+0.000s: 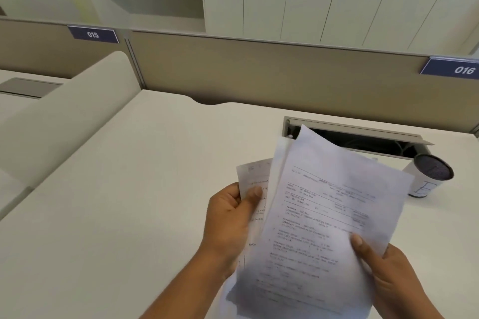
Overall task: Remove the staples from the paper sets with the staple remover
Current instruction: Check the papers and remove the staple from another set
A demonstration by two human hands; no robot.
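Over the pale desk, my left hand pinched the rear paper set while my right hand pinched the front paper set at its lower edge: white printed sheets, fanned, text blurred. Beyond stood a mesh-topped cup.

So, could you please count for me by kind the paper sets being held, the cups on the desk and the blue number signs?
Paper sets: 2, one in the left hand, one in the right hand
Mesh cups: 1
Blue number signs: 2
Total: 5
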